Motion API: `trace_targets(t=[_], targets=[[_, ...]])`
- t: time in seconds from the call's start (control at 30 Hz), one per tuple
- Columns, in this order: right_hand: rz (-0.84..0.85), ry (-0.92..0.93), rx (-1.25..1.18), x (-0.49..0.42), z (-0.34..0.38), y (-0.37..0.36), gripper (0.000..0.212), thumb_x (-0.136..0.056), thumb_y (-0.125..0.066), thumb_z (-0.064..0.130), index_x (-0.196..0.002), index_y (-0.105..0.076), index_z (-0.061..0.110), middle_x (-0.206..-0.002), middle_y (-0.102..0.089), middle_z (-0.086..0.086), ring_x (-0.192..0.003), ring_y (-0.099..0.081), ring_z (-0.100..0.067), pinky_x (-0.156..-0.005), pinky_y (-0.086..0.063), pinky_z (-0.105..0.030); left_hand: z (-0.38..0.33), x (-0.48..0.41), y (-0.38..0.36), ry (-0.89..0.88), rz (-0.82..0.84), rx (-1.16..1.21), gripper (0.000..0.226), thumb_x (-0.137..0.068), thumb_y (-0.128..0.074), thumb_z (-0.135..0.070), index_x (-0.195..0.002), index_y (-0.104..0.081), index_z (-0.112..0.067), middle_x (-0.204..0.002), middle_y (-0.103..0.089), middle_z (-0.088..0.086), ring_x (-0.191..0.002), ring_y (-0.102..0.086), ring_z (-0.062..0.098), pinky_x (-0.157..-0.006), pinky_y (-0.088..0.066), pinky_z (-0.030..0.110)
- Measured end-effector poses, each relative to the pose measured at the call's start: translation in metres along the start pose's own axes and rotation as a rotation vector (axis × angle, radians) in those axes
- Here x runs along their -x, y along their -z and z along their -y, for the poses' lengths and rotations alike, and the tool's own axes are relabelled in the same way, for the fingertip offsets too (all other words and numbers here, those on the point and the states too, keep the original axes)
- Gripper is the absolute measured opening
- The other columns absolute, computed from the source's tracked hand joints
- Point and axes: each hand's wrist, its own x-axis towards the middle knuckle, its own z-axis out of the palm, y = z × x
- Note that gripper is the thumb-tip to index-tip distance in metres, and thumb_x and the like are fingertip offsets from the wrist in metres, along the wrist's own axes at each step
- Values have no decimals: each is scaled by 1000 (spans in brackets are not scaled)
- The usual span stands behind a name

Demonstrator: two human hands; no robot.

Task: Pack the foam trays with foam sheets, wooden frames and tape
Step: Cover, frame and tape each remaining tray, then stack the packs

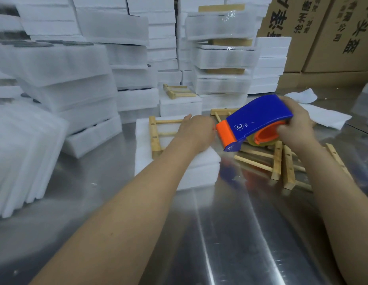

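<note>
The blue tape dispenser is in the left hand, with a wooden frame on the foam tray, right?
No: the head view shows the right hand gripping the tape dispenser, the left hand by its orange end. The wooden frame is on the foam tray.

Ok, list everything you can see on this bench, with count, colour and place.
tape dispenser: one, blue and orange, held above the table, centre right
foam tray: one, white, table centre
wooden frame: one, tan, lying on that tray
loose wooden frames: several, tan, piled right of the tray
foam tray stacks: many, white, back and left
cardboard boxes: at least two, brown, top right
table: one, shiny metal, underneath
left hand: over the wooden frame, by the dispenser's orange end
right hand: grips the tape dispenser
</note>
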Motion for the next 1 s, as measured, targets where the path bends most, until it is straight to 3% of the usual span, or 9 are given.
trace_targets(t=[0.1,0.2,0.3,0.6,0.7,0.8,1.0], targets=[[-25,20,17,0,5,-2,59,-81,-64,-7,-132,-49,19,-120,-54,5,-110,-49,-11,-86,-40,-31,-1,2,3,-19,-39,12,23,-98,-42,-17,-101,-65,-13,-108,-67,7,-105,-57,28,-93,-38,33],[-78,94,13,1,11,-2,56,-80,-67,-4,-129,-51,17,-124,-57,-2,-110,-50,-12,-86,-42,-31,-2,3,4,-34,-50,11,24,-97,-41,-14,-100,-65,-13,-105,-68,5,-102,-57,27,-95,-39,35],[-121,173,46,0,15,-3,56,-78,-70,-2,-127,-51,16,-124,-56,-5,-109,-49,-9,-83,-39,-22,-1,3,5,-47,-67,12,25,-94,-40,-11,-99,-65,-13,-103,-69,4,-100,-58,27,-99,-36,37],[-237,283,165,-1,21,-15,57,-72,-78,5,-122,-51,10,-120,-56,-11,-112,-54,-24,-86,-42,-30,-1,5,7,-55,-126,56,20,-89,-50,-5,-95,-68,-9,-99,-69,6,-98,-59,27,-91,-41,34],[-257,336,160,0,22,-20,57,-72,-80,16,-121,-51,9,-119,-57,-11,-111,-52,-21,-87,-42,-25,0,9,9,-53,-157,79,19,-89,-53,-5,-97,-69,-9,-100,-70,7,-97,-60,26,-87,-42,33],[-292,340,94,-1,20,-19,54,-75,-75,32,-120,-50,14,-117,-58,-7,-108,-53,-14,-86,-36,-15,1,9,7,-45,-191,100,13,-94,-52,-11,-99,-65,-11,-104,-69,5,-99,-60,25,-93,-42,36],[-294,254,3,1,12,-10,54,-77,-75,29,-123,-49,14,-120,-56,-2,-106,-49,-2,-85,-39,-16,-2,9,1,-83,-171,46,20,-99,-40,-23,-117,-46,-15,-106,-56,6,-102,-53,26,-91,-36,40]])
